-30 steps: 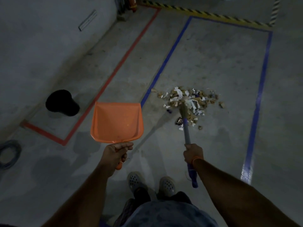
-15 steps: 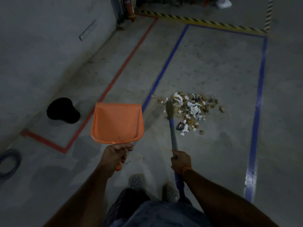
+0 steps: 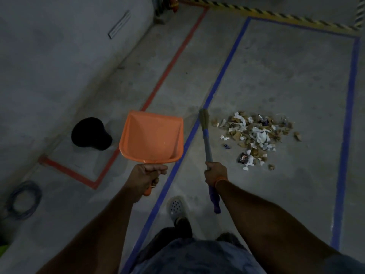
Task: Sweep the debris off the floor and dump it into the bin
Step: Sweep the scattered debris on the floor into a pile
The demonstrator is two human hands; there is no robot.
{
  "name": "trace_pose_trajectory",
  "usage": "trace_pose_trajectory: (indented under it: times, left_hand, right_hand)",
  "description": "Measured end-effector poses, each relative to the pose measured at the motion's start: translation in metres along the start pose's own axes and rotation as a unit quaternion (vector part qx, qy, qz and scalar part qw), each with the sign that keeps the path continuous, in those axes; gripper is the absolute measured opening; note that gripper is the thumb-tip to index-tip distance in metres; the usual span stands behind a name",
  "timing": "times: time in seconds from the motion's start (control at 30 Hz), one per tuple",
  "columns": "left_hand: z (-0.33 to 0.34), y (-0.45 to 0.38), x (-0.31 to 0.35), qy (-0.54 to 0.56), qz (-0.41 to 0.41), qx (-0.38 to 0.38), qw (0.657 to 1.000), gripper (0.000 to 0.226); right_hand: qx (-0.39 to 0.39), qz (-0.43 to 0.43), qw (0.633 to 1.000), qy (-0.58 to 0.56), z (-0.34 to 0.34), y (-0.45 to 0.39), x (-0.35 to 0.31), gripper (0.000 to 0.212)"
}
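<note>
A pile of debris (image 3: 254, 135), paper scraps and brown bits, lies on the concrete floor inside the blue tape rectangle. My right hand (image 3: 215, 173) grips the grey and purple handle of a small broom (image 3: 206, 135), whose bristle tip sits just left of the pile, near the blue line. An empty orange dustpan (image 3: 152, 139) hangs in the air left of the broom, its handle held in my left hand (image 3: 147, 176). The black bin (image 3: 89, 134) stands on the floor left of the dustpan, inside the red tape corner.
A grey wall (image 3: 59, 46) runs along the left. Red tape (image 3: 169, 62) and blue tape (image 3: 223, 76) lines cross the floor, with yellow-black hazard tape (image 3: 276, 12) at the far end. A coiled cable (image 3: 23, 198) lies at lower left. My feet (image 3: 176, 208) stand on the blue line.
The broom tip has swung left, from the middle of the pile to its left side near the blue line. My view has shifted, and one foot has stepped forward.
</note>
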State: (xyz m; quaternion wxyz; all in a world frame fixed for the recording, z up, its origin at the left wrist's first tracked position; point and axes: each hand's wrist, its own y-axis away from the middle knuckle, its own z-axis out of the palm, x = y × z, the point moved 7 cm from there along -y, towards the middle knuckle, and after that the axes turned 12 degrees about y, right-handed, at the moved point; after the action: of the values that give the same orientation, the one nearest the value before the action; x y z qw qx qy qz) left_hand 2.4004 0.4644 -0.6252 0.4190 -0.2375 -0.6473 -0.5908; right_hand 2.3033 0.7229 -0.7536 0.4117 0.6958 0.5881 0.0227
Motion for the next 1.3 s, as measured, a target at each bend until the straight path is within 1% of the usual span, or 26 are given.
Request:
trace_pose_trajectory:
  times: [0.1, 0.2, 0.27, 0.4, 0.5, 0.6, 0.7, 0.83, 0.97, 1.03, 1.13, 1.3]
  left_hand:
    - [-0.033, -0.023, 0.015, -0.021, -0.010, -0.018, 1.000, 0.026]
    - [-0.061, -0.041, 0.025, -0.034, -0.010, -0.016, 0.999, 0.025]
    - [-0.077, -0.051, 0.026, -0.035, -0.007, -0.013, 0.999, 0.024]
    - [-0.092, -0.064, 0.017, -0.036, -0.021, -0.026, 0.999, 0.023]
    - [-0.084, -0.069, 0.011, -0.032, -0.032, -0.049, 0.998, 0.023]
    - [-0.067, -0.072, 0.012, -0.029, -0.034, -0.069, 0.997, 0.024]
    - [-0.046, -0.075, 0.019, -0.023, -0.028, -0.082, 0.996, 0.025]
    - [-0.018, -0.074, 0.025, -0.013, -0.017, -0.099, 0.995, 0.027]
    - [0.011, -0.068, 0.024, -0.008, -0.006, -0.099, 0.995, 0.027]
    - [0.027, -0.062, 0.020, -0.009, -0.003, -0.104, 0.995, 0.027]
    - [0.048, -0.049, 0.011, -0.017, -0.003, -0.108, 0.994, 0.027]
    - [0.082, -0.022, -0.012, -0.031, -0.002, -0.097, 0.995, 0.029]
  right_hand:
    - [-0.013, 0.046, 0.998, -0.035, 0.007, -0.034, -0.036, 0.043]
    - [-0.033, 0.102, 0.991, -0.079, 0.013, -0.062, -0.055, 0.036]
    - [-0.030, 0.148, 0.981, -0.124, 0.013, -0.070, -0.056, 0.032]
    - [-0.003, 0.196, 0.973, -0.120, 0.003, -0.073, -0.040, 0.032]
    - [0.026, 0.214, 0.969, -0.123, -0.009, -0.066, -0.023, 0.032]
    - [0.046, 0.199, 0.975, -0.087, -0.018, -0.051, -0.008, 0.036]
    - [0.047, 0.158, 0.986, 0.016, -0.023, -0.025, 0.007, 0.042]
    - [0.021, 0.088, 0.987, 0.133, -0.029, 0.024, 0.042, 0.043]
    - [-0.002, 0.059, 0.976, 0.209, -0.030, 0.068, 0.092, 0.047]
    - [-0.027, 0.060, 0.974, 0.216, -0.026, 0.083, 0.117, 0.047]
    - [-0.056, 0.075, 0.979, 0.179, -0.024, 0.097, 0.148, 0.045]
    - [-0.037, 0.100, 0.986, 0.128, -0.039, 0.111, 0.190, 0.042]
